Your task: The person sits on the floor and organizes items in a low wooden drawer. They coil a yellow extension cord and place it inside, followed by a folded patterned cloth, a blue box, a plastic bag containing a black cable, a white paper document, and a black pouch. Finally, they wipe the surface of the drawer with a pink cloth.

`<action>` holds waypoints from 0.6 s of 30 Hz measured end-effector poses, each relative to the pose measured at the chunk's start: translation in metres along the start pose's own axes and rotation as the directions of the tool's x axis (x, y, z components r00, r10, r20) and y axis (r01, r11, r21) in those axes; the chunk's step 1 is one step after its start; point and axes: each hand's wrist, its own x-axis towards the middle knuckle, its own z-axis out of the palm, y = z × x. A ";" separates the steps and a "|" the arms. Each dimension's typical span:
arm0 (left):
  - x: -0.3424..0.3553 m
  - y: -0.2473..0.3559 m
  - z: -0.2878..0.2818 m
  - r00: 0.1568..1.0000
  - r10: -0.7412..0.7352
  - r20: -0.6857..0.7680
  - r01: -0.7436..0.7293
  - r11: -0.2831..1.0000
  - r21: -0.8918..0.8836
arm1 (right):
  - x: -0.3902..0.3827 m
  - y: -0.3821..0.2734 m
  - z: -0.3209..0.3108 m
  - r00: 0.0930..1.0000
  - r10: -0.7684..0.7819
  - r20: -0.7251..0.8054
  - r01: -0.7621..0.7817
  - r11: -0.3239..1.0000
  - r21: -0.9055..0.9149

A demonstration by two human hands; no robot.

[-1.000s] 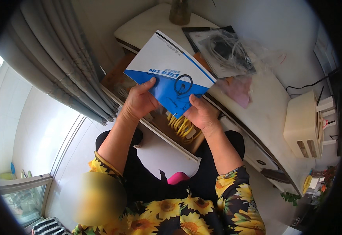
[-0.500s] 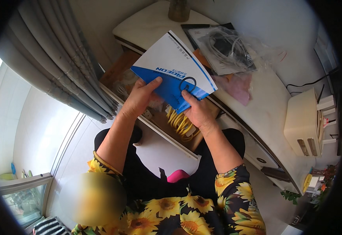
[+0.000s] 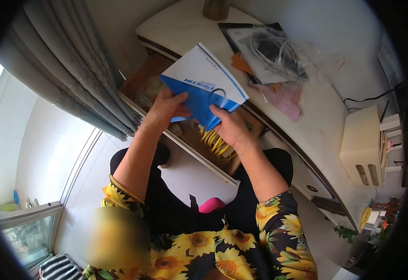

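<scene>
A white and blue booklet (image 3: pixel 212 70) is between my two hands, tilted above an open drawer. My left hand (image 3: pixel 164 108) grips its lower left edge, thumb on the cover and fingers underneath. At the lower right corner my right hand (image 3: pixel 232 125) pinches it, thumb on top. A bit of blue shows below my left fingers, possibly a parted page. Under the booklet, the drawer (image 3: pixel 199 164) holds a coiled yellow cable (image 3: pixel 214 143) and pale items, partly hidden.
On the white cabinet top (image 3: pixel 323 135) lie a bagged grey cable (image 3: pixel 278 51), dark-edged papers and a pink cloth (image 3: pixel 285 101). A cream box-shaped holder (image 3: pixel 360 144) stands at the right. Grey curtains (image 3: pixel 73 60) hang at the left.
The booklet has tipped and shifted slightly left and down, its cover now more foreshortened. My right hand moved left with it. Blue now shows below my left fingers.
</scene>
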 end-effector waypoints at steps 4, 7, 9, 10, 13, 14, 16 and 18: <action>0.002 -0.014 -0.007 0.990 -0.093 -0.102 0.098 0.994 0.044 | 0.011 0.028 -0.001 0.998 0.069 -0.014 -0.068 0.996 0.063; 0.000 -0.023 -0.014 0.979 -0.099 -0.181 0.102 0.995 0.006 | 0.010 0.037 0.005 0.994 0.109 -0.010 -0.108 0.990 0.091; 0.003 -0.031 -0.020 0.970 -0.106 -0.217 0.107 0.994 -0.005 | 0.015 0.046 0.006 0.995 0.092 0.027 -0.094 0.990 0.104; 0.005 -0.035 -0.024 0.966 -0.078 -0.248 0.082 0.997 0.009 | 0.016 0.050 0.006 0.996 0.083 0.046 -0.087 0.990 0.111; 0.009 -0.044 -0.035 0.943 -0.029 -0.331 0.048 0.998 0.050 | 0.014 0.056 0.011 0.986 0.162 0.047 -0.166 0.979 0.118; 0.011 -0.045 -0.039 0.934 -0.036 -0.356 0.062 0.996 0.060 | 0.014 0.059 0.012 0.985 0.172 0.026 -0.174 0.976 0.130; 0.014 -0.046 -0.044 0.922 -0.036 -0.384 0.063 0.996 0.059 | 0.015 0.063 0.011 0.981 0.192 -0.014 -0.188 0.971 0.151; 0.019 -0.052 -0.047 0.919 -0.024 -0.393 0.042 0.998 0.039 | 0.021 0.069 0.003 0.991 0.130 -0.001 -0.130 0.985 0.112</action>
